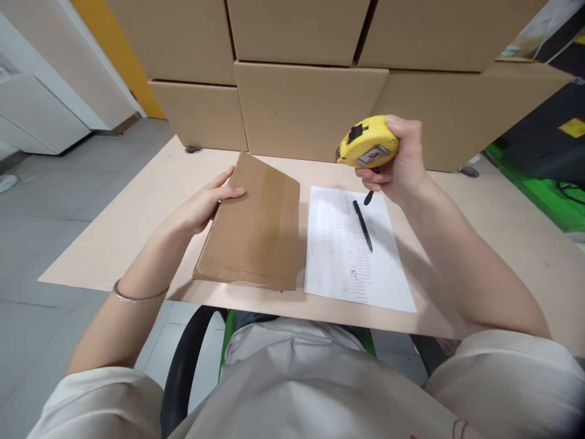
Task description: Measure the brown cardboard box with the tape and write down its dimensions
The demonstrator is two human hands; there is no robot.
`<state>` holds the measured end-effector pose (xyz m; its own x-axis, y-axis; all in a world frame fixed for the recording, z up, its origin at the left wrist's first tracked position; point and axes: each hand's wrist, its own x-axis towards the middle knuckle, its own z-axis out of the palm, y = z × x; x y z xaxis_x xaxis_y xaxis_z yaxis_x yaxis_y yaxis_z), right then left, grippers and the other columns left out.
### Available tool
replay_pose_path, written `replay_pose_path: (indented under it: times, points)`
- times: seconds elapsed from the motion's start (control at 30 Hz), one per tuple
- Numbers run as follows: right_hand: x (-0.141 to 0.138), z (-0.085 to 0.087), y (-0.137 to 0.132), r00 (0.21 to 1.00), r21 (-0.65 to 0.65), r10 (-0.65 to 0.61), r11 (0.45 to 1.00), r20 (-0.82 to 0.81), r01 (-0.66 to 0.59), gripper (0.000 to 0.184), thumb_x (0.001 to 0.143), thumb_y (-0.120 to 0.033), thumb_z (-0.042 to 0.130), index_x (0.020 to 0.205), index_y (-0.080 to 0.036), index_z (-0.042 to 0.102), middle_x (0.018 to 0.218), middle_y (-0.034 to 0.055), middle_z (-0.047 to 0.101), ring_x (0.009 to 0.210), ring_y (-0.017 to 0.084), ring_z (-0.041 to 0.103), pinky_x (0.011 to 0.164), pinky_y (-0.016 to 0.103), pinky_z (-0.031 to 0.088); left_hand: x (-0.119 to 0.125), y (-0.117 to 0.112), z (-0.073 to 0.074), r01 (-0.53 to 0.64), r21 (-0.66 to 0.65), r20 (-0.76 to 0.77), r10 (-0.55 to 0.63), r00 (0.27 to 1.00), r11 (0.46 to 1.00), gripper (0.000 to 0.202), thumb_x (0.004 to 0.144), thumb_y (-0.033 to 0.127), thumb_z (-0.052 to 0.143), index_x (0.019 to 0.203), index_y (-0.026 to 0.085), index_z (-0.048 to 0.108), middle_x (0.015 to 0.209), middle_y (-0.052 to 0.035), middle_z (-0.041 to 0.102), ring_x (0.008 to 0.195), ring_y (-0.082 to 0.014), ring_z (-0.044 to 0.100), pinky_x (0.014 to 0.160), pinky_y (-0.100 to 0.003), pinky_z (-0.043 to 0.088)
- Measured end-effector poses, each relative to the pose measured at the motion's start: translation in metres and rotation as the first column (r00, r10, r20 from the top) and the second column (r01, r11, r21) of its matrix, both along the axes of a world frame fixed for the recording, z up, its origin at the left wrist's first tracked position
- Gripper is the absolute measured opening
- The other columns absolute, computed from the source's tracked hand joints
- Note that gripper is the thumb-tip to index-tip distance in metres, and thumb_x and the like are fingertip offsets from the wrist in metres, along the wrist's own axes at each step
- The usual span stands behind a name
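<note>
My left hand [208, 201] grips the left edge of a flat brown cardboard box [260, 231], thumb on top and fingers partly hidden beyond the edge. The box is over the front left part of the table, its far end looking raised. Above the table on the right, my right hand [404, 161] is closed around a yellow tape measure [371, 141] with a black button; a black strap dangles below it. No blade is seen drawn out. Under that hand lies a printed sheet of paper [333, 250], with a black pen [363, 227] resting on it.
Large cardboard boxes [311, 110] are stacked along the back of the pale wooden table [105, 238]. A black chair armrest [194, 353] stands below the front edge. To the right are a green surface [525, 183] and dark equipment [539, 103].
</note>
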<state>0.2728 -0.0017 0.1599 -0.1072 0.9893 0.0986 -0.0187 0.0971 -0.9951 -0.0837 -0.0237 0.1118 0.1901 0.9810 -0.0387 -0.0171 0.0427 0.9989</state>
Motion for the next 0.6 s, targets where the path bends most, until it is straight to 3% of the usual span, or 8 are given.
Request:
replay_pose_path:
  times: [0.1,0.2,0.3,0.4,0.47,0.53,0.6]
  points:
    - [0.005,0.0,-0.004,0.998,-0.013,-0.048,0.999,-0.046,0.048,0.037,0.09,-0.061,0.065,0.092,-0.025,0.063,0.084,0.0063,0.061,0.053,0.013,0.031,0.044,0.029,0.011,0.02,-0.01,-0.011,0.033,-0.159,0.098,-0.017,0.995,0.987,0.064,0.088,0.049,0.085,0.15,0.033,0.073,0.131,-0.0032,0.088,0.152,-0.0548,0.061,0.134,-0.075,0.041]
    - [0.003,-0.001,-0.006,0.996,-0.033,-0.06,0.998,-0.071,0.058,0.035,0.094,-0.059,0.061,0.093,-0.024,0.062,0.087,0.0063,0.063,0.053,0.012,0.031,0.044,0.029,0.01,0.053,-0.019,-0.027,-0.001,-0.244,0.167,0.043,0.985,0.97,0.064,0.086,0.055,0.081,0.143,0.027,0.076,0.129,-0.0094,0.088,0.148,-0.0565,0.065,0.128,-0.071,0.051]
    - [-0.003,-0.008,-0.005,0.998,-0.087,-0.041,0.996,-0.041,0.038,0.037,0.096,-0.061,0.059,0.092,-0.024,0.062,0.081,0.0058,0.062,0.053,0.013,0.032,0.042,0.028,0.013,0.08,-0.026,-0.042,0.034,-0.223,0.218,0.016,0.976,0.974,0.076,0.083,0.048,0.078,0.155,0.024,0.068,0.144,-0.0109,0.083,0.145,-0.0525,0.068,0.123,-0.07,0.056]
    - [-0.01,-0.02,-0.003,0.999,-0.13,0.015,0.991,0.033,-0.011,0.044,0.101,-0.066,0.053,0.092,-0.024,0.063,0.072,0.0044,0.061,0.05,0.013,0.03,0.038,0.026,0.018,0.088,-0.029,-0.052,0.084,-0.197,0.24,-0.035,0.97,0.977,0.092,0.081,0.044,0.078,0.169,0.027,0.053,0.161,-0.011,0.072,0.148,-0.0489,0.067,0.124,-0.069,0.054]
    - [-0.017,-0.029,0.0,0.992,-0.137,0.089,0.988,0.093,-0.076,0.048,0.102,-0.07,0.052,0.091,-0.025,0.063,0.066,0.0023,0.06,0.047,0.012,0.029,0.038,0.025,0.026,0.083,-0.028,-0.058,0.041,-0.178,0.163,-0.012,0.987,0.983,0.09,0.082,0.045,0.078,0.168,0.027,0.055,0.164,-0.0111,0.069,0.152,-0.0484,0.062,0.129,-0.068,0.049]
    - [-0.029,-0.036,0.003,0.976,-0.149,0.158,0.979,0.15,-0.136,0.056,0.1,-0.079,0.053,0.089,-0.025,0.062,0.062,0.0005,0.058,0.044,0.012,0.028,0.039,0.026,0.034,0.073,-0.026,-0.065,-0.09,-0.123,-0.022,0.088,0.996,0.988,0.077,0.083,0.047,0.079,0.156,0.027,0.067,0.166,-0.0116,0.064,0.162,-0.0475,0.051,0.135,-0.064,0.041]
    - [-0.047,-0.04,0.009,0.958,-0.166,0.221,0.967,0.183,-0.192,0.064,0.096,-0.089,0.053,0.087,-0.026,0.063,0.06,0.0002,0.058,0.042,0.012,0.029,0.039,0.028,0.038,0.065,-0.022,-0.071,-0.214,-0.055,-0.194,0.199,0.961,0.975,0.07,0.083,0.05,0.083,0.148,0.027,0.073,0.172,-0.0137,0.053,0.168,-0.0454,0.042,0.139,-0.057,0.036]
